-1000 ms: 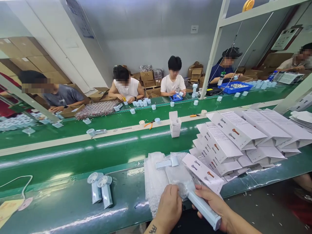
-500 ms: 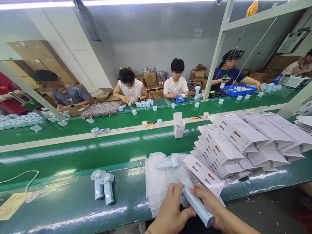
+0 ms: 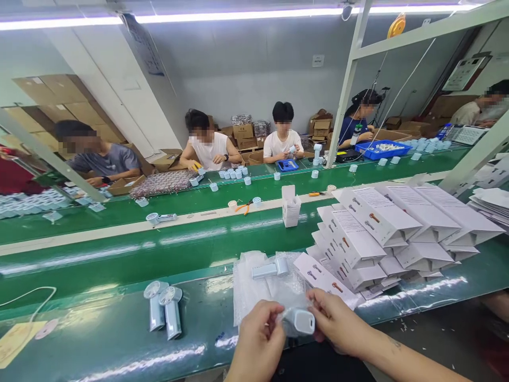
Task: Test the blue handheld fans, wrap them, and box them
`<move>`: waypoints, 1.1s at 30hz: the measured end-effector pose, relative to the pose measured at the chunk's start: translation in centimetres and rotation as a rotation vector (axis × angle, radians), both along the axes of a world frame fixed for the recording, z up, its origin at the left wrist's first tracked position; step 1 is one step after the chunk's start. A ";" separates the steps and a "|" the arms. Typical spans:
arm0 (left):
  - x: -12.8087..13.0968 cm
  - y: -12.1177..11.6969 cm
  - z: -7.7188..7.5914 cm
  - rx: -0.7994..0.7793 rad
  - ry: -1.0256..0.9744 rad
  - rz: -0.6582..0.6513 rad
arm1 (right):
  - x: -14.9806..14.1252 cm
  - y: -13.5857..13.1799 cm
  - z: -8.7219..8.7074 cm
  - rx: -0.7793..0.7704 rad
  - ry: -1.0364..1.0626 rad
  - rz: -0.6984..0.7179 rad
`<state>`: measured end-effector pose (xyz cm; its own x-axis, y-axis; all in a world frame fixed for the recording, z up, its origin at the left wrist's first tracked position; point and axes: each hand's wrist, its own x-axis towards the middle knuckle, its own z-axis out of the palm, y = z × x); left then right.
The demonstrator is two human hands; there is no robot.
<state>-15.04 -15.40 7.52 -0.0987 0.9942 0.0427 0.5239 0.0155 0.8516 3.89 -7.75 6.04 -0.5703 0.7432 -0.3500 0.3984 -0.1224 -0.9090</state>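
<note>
Just above the bench's front edge, a light-blue handheld fan (image 3: 303, 321) sits end-on to me, partly inside a clear bubble-wrap bag (image 3: 292, 297). My left hand (image 3: 260, 331) pinches the bag's left side beside the fan. On the other side, my right hand (image 3: 332, 318) grips the bag's right edge with thumb and fingers. Behind them lies a stack of bubble-wrap bags (image 3: 243, 289), with a second blue fan (image 3: 265, 270) on it. Two more fans (image 3: 156, 307) (image 3: 172, 314) lie side by side to the left.
White printed boxes (image 3: 368, 233) are piled at right, one open box (image 3: 291, 209) standing beyond the bags. Pliers (image 3: 244, 207) lie on the white strip (image 3: 207, 213) across the green conveyor (image 3: 119, 246). Several co-workers sit opposite. A white cable (image 3: 43, 297) lies at left.
The fan has turned from lying diagonally to pointing its handle end at me. My right hand has let go of the handle and taken the bag's edge. The view has shifted slightly.
</note>
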 end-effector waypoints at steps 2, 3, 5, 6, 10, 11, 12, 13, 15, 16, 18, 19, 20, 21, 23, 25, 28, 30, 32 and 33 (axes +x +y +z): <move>-1.1 -0.8 1.6 0.084 -0.054 0.053 | -0.3 0.4 1.9 -0.128 0.090 -0.011; -1.6 -1.1 2.0 0.125 -0.067 0.068 | -0.7 0.4 2.5 -0.171 0.129 -0.019; -2.1 -1.5 1.7 0.156 -0.089 0.061 | -1.9 -0.1 2.9 -0.234 0.214 -0.029; -2.0 -1.6 1.1 0.124 -0.113 0.044 | -2.6 -0.5 2.8 -0.269 0.263 -0.018; -0.5 -1.1 -2.0 -0.187 -0.293 0.005 | -5.2 -1.6 2.2 -0.367 0.377 0.241; -0.2 -1.0 -2.5 -0.205 -0.321 0.010 | -5.4 -1.2 2.4 -0.365 0.359 0.334; 0.0 -1.0 -2.7 -0.177 -0.326 0.020 | -5.3 -0.3 2.5 -0.318 0.327 0.386; -0.1 -1.0 -2.7 -0.117 -0.315 0.041 | -5.1 1.0 2.8 -0.216 0.279 0.380; -0.7 -1.2 -2.3 0.002 -0.296 0.133 | -4.3 4.6 2.9 0.120 0.072 0.240; -1.3 -1.4 -1.9 0.027 -0.311 0.204 | -3.8 6.6 2.7 0.294 -0.101 0.146; -2.8 -1.8 -1.5 0.032 -0.390 0.374 | -3.1 10.2 1.5 0.384 -0.536 0.107; -3.6 -2.0 -1.4 0.021 -0.446 0.459 | -3.0 11.5 0.6 0.351 -0.661 0.121; -4.4 -2.3 -1.4 0.007 -0.512 0.541 | -2.8 12.4 -0.4 0.293 -0.744 0.150; -5.2 -2.4 -1.6 -0.008 -0.589 0.614 | -2.8 13.0 -1.3 0.241 -0.768 0.176; -6.6 -2.7 -1.8 -0.032 -0.782 0.737 | -2.6 13.2 -2.5 0.206 -0.751 0.214; -7.8 -2.9 -1.8 -0.024 -0.991 0.867 | -2.4 12.5 -2.6 0.238 -0.735 0.228; -9.0 -2.8 -0.5 0.090 -1.231 1.046 | -2.6 10.8 -0.6 0.355 -0.704 0.222; -9.8 -2.8 0.9 0.185 -1.355 1.083 | -3.7 9.1 1.3 0.428 -0.650 0.244; -10.8 -3.0 2.3 0.276 -1.437 1.066 | -5.7 6.9 2.8 0.520 -0.519 0.265; -11.3 -3.1 2.8 0.320 -1.453 1.052 | -7.1 5.7 3.0 0.575 -0.433 0.268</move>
<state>-26.39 -18.54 10.33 -0.7366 0.4722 -0.4842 -0.6715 -0.4247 0.6072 -3.23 -2.08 9.07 -0.6567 0.7315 -0.1834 0.6826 0.4731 -0.5569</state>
